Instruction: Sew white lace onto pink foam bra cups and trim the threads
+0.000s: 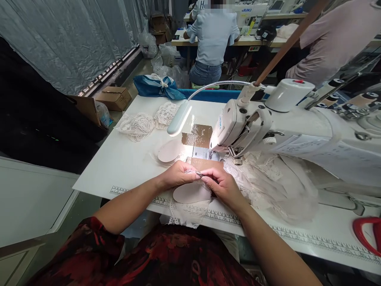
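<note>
My left hand [177,174] and my right hand [222,183] meet at the front of the white sewing table [125,163], just before the sewing machine's [268,131] needle area. Both are closed on a pale pink foam cup with white lace trim [190,194], which lies under them and hangs over the table's front edge. My right hand also pinches a small metal tool [200,173], thread snips or tweezers, whose tip points toward my left fingers. A second pink cup [169,151] lies flat further back, under the lamp.
A gooseneck lamp [179,118] lights the needle plate. White lace pieces [139,125] lie at the back left, and a lace heap [274,178] sits under the machine arm. A red object [367,234] is at the right edge. Two other people sit at tables behind.
</note>
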A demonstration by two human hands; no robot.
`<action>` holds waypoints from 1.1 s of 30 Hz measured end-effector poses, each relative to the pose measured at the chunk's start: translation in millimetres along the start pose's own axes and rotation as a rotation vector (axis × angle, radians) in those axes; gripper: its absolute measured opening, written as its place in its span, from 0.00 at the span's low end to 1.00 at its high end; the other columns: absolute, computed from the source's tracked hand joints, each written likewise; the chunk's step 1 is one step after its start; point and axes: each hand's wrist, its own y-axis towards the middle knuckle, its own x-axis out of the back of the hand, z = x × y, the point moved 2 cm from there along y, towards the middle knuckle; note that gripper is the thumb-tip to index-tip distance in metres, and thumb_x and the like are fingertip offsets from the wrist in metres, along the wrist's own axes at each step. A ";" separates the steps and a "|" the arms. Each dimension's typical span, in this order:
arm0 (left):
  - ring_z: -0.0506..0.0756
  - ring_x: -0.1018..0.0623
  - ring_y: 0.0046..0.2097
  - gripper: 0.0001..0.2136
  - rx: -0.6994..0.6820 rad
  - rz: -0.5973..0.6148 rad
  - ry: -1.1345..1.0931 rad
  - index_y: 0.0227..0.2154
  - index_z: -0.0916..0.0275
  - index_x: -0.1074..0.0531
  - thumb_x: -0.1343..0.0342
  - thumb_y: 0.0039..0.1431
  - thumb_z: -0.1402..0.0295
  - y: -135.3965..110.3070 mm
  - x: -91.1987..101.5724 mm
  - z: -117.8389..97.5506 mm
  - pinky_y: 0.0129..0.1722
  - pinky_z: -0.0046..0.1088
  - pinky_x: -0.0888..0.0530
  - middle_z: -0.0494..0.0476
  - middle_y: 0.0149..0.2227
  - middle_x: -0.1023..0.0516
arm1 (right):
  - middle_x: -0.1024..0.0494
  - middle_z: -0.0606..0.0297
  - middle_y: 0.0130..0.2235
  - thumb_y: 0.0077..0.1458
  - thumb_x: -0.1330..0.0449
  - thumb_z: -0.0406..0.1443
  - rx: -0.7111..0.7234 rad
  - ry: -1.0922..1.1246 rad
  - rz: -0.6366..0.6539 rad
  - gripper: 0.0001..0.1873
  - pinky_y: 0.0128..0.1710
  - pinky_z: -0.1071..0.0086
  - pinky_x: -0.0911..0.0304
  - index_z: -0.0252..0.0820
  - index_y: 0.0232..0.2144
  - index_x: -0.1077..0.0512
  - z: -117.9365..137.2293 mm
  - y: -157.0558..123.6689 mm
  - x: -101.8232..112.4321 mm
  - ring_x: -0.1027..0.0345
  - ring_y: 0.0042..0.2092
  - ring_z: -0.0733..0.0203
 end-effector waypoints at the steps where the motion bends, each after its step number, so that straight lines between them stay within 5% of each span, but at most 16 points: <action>1: 0.45 0.37 0.24 0.17 -0.002 0.005 0.002 0.22 0.69 0.27 0.35 0.47 0.58 -0.2 -0.9 -1.9 0.24 0.21 0.42 0.48 0.20 0.36 | 0.20 0.65 0.38 0.57 0.43 0.43 -0.005 -0.002 -0.007 0.12 0.41 0.66 0.36 0.45 0.38 0.24 -0.6 0.2 -0.1 0.29 0.40 0.58; 7: 0.47 0.37 0.25 0.18 -0.003 0.029 0.120 0.23 0.68 0.29 0.39 0.51 0.55 -3.1 -4.8 -12.6 0.24 0.22 0.41 0.50 0.21 0.35 | 0.21 0.64 0.35 0.56 0.43 0.45 -0.076 0.103 -0.076 0.14 0.36 0.66 0.36 0.43 0.36 0.26 -11.3 2.2 1.3 0.29 0.36 0.59; 10: 0.47 0.38 0.24 0.19 -0.077 0.014 0.451 0.21 0.67 0.29 0.43 0.54 0.54 -12.2 -0.7 -22.2 0.24 0.23 0.41 0.49 0.20 0.36 | 0.22 0.63 0.34 0.56 0.44 0.47 -0.106 0.151 -0.151 0.16 0.34 0.67 0.35 0.42 0.40 0.28 -15.6 0.5 5.4 0.29 0.34 0.59; 14: 0.49 0.34 0.25 0.18 -0.275 -0.277 0.941 0.21 0.64 0.27 0.46 0.58 0.56 -21.3 19.2 -44.2 0.27 0.25 0.38 0.51 0.20 0.31 | 0.22 0.61 0.40 0.54 0.40 0.42 0.030 -0.101 -0.199 0.17 0.40 0.65 0.36 0.46 0.46 0.30 -8.6 -3.8 4.6 0.29 0.40 0.56; 16: 0.54 0.26 0.35 0.13 -0.348 -0.425 1.000 0.32 0.62 0.23 0.47 0.59 0.58 -16.0 35.0 -52.4 0.37 0.28 0.32 0.56 0.33 0.23 | 0.23 0.61 0.43 0.54 0.42 0.36 0.211 -0.283 -0.102 0.16 0.41 0.66 0.36 0.47 0.46 0.29 -1.9 -5.0 -4.7 0.29 0.41 0.57; 18: 0.61 0.28 0.50 0.17 -0.339 -0.533 1.027 0.44 0.62 0.26 0.42 0.53 0.61 -4.0 53.0 -54.4 0.49 0.33 0.34 0.60 0.49 0.26 | 0.23 0.61 0.46 0.54 0.46 0.32 0.387 -0.419 0.084 0.15 0.36 0.68 0.38 0.49 0.42 0.27 2.6 -6.2 -17.1 0.29 0.38 0.59; 22: 0.67 0.29 0.51 0.28 -0.085 -0.497 0.830 0.49 0.66 0.29 0.37 0.41 0.65 19.8 78.7 -39.0 0.50 0.37 0.33 0.64 0.50 0.27 | 0.22 0.64 0.39 0.44 0.47 0.25 0.457 -0.568 0.307 0.12 0.28 0.71 0.45 0.45 0.26 0.28 2.2 -9.4 -22.0 0.32 0.31 0.63; 26: 0.57 0.23 0.39 0.14 -0.080 -0.355 0.666 0.35 0.66 0.23 0.43 0.49 0.61 22.1 75.1 -24.4 0.38 0.29 0.29 0.59 0.38 0.22 | 0.27 0.66 0.23 0.38 0.46 0.26 0.208 -0.605 0.175 0.08 0.25 0.70 0.49 0.44 0.18 0.33 -0.7 -10.9 3.8 0.37 0.26 0.62; 30: 0.53 0.25 0.35 0.14 -0.142 -0.228 0.331 0.31 0.67 0.24 0.40 0.48 0.59 17.7 63.5 -23.0 0.35 0.27 0.31 0.57 0.33 0.22 | 0.22 0.62 0.36 0.52 0.47 0.35 0.008 -0.222 -0.042 0.09 0.36 0.66 0.38 0.44 0.34 0.27 4.5 0.2 17.0 0.30 0.37 0.58; 33: 0.51 0.27 0.34 0.15 -0.176 -0.187 0.206 0.31 0.67 0.25 0.38 0.48 0.59 16.4 59.4 -26.6 0.36 0.26 0.32 0.56 0.33 0.23 | 0.25 0.57 0.49 0.50 0.41 0.43 -0.099 -0.040 -0.048 0.23 0.46 0.62 0.38 0.43 0.48 0.30 6.0 18.4 6.4 0.32 0.48 0.54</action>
